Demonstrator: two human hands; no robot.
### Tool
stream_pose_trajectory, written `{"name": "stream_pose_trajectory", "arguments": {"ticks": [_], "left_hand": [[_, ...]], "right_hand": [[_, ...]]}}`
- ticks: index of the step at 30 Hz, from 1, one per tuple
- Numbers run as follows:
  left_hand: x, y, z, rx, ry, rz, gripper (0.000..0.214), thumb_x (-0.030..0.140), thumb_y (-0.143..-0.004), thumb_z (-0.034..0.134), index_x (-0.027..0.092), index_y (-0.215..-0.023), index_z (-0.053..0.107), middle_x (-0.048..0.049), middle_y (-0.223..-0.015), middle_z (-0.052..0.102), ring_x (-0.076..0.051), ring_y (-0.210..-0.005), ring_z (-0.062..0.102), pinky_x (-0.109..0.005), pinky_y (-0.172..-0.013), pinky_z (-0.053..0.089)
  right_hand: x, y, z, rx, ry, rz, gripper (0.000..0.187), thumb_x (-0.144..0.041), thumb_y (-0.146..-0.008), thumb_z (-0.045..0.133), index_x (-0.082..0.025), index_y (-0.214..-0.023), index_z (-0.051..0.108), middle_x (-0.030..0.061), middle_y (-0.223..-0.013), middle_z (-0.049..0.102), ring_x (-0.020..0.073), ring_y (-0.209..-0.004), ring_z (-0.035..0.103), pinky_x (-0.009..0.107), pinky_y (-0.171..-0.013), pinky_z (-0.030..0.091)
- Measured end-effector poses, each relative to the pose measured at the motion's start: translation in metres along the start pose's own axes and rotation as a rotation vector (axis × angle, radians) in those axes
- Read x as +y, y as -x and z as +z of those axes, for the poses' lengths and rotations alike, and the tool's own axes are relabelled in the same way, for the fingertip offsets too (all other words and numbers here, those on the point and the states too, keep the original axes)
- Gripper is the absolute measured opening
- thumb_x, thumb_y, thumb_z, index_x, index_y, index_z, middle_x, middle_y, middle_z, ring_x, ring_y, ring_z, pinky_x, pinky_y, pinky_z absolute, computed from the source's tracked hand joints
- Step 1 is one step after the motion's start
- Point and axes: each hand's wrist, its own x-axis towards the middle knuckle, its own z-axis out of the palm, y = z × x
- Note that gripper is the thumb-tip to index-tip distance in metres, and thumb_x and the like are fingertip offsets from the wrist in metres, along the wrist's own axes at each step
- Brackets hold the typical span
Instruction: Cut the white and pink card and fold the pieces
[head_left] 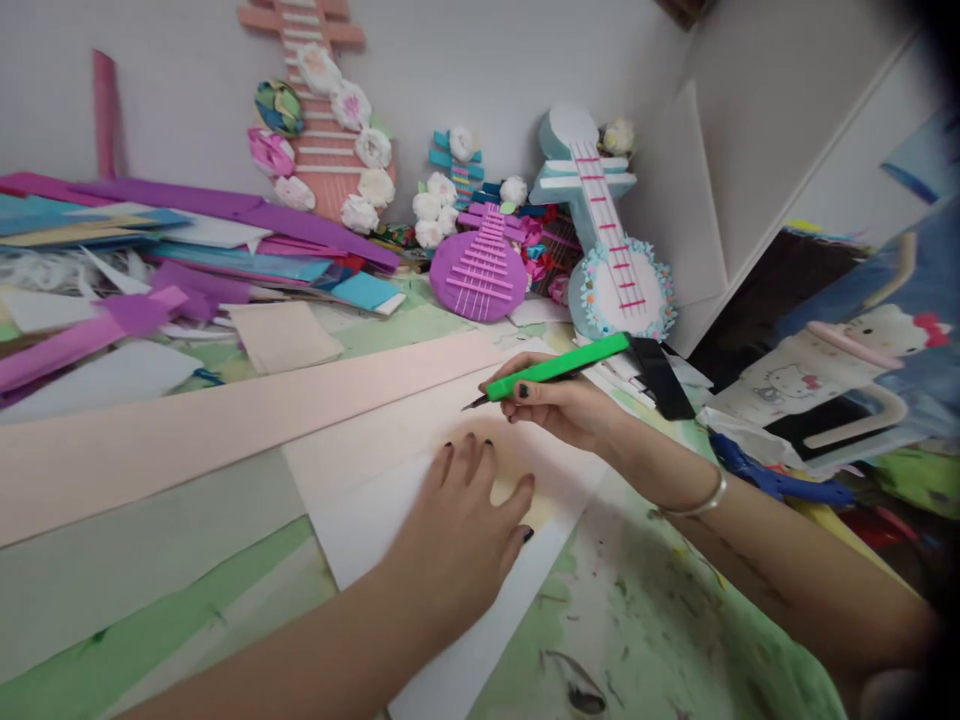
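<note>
My left hand point(469, 525) lies palm down with fingers spread on a white sheet point(382, 505), which rests over a cream sheet. My right hand point(555, 400) is closed around a bright green pen-shaped tool point(574, 365). Its thin dark tip points down and left, just beyond my left fingertips; whether it is a pen or a craft knife, and whether the tip touches the sheet, I cannot tell. A long pale pink foam strip point(247, 415) runs along the sheet's far side.
Decorated foam lutes, one purple point(480, 275) and one light blue point(619, 250), lean at the back. Colored foam strips point(262, 220) pile up at the back left. Blue-handled scissors point(772, 480), a black flat object point(660, 380) and a cartoon-cat cup point(810, 370) are on the right.
</note>
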Motion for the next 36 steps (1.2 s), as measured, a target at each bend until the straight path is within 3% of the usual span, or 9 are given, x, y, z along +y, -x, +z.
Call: {"name": "stream_pose_trajectory", "arguments": {"ticks": [2,5,8,11,18,36], "left_hand": [[0.001,0.001,0.001,0.018,-0.018,0.003,0.042,0.042,-0.094,0.046,0.026,-0.132,0.054,-0.0214,-0.131,0.053,-0.044,-0.128,0.043,-0.06,-0.099,0.037],[0.002,0.002,0.003,0.053,-0.027,0.007,0.042,0.041,-0.094,0.045,0.023,-0.132,0.053,-0.0226,-0.131,0.053,-0.044,-0.13,0.041,-0.059,-0.1,0.036],[0.002,0.003,0.004,0.086,-0.022,-0.003,0.041,0.041,-0.095,0.044,0.021,-0.129,0.054,-0.0241,-0.132,0.052,-0.044,-0.13,0.04,-0.058,-0.099,0.036],[0.003,0.003,0.004,0.102,-0.017,-0.004,0.04,0.042,-0.094,0.044,0.02,-0.126,0.055,-0.0244,-0.129,0.053,-0.043,-0.129,0.041,-0.057,-0.1,0.035],[0.005,0.005,0.007,0.108,-0.022,-0.007,0.043,0.043,-0.094,0.043,0.018,-0.128,0.052,-0.0253,-0.128,0.054,-0.044,-0.127,0.042,-0.06,-0.102,0.031],[0.004,0.004,0.006,0.084,0.004,-0.023,0.042,0.042,-0.094,0.043,0.019,-0.128,0.052,-0.0226,-0.129,0.052,-0.044,-0.128,0.041,-0.061,-0.102,0.03]], "right_hand": [[0.007,-0.018,0.005,-0.064,-0.046,0.042,0.026,-0.027,-0.064,0.081,-0.014,-0.08,0.066,0.0024,-0.076,0.07,0.0099,-0.061,0.063,0.019,-0.057,0.052],[0.023,-0.033,0.011,-0.019,-0.09,0.032,0.02,-0.028,-0.067,0.077,-0.014,-0.07,0.063,0.0009,-0.068,0.068,0.0071,-0.049,0.057,0.016,-0.043,0.044],[0.037,-0.036,0.014,0.069,-0.072,-0.019,0.016,-0.023,-0.067,0.074,-0.014,-0.066,0.061,0.0,-0.064,0.067,0.0045,-0.044,0.05,0.014,-0.039,0.038],[0.045,-0.033,0.014,0.083,-0.037,-0.02,0.015,-0.024,-0.069,0.073,-0.015,-0.067,0.061,0.0006,-0.064,0.067,0.0058,-0.043,0.051,0.016,-0.04,0.039],[0.047,-0.029,0.014,0.052,0.002,-0.015,0.017,-0.028,-0.072,0.072,-0.015,-0.066,0.063,-0.0015,-0.047,0.058,0.0089,-0.041,0.052,0.018,-0.04,0.041],[0.049,-0.027,0.016,0.076,0.03,0.0,0.019,-0.029,-0.071,0.075,-0.015,-0.065,0.063,0.0009,-0.051,0.063,0.0101,-0.041,0.055,0.018,-0.04,0.045]]}}
